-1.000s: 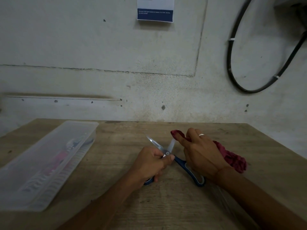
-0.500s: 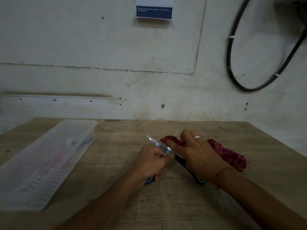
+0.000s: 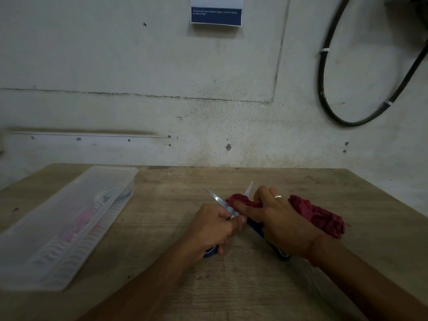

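On the table [image 3: 254,286], the left hand [image 3: 212,230] grips one handle of the open scissors [image 3: 223,202]. The right hand [image 3: 280,225] presses a red cloth [image 3: 317,215] against a blade, covering the other handle. A clear box [image 3: 69,218] lies at the left. A cable [image 3: 324,89] loops on the far wall, right of a notice [image 3: 216,12].

the only writing in view is on a paper notice [image 3: 216,10] stuck high on the wall [image 3: 115,66], above the far edge of the surface [image 3: 254,286]. its lower part is a dark blue band [image 3: 216,17] carrying two short lines of small white print. the letters are too small and blurred to read, so no word, number or brand can be made out.
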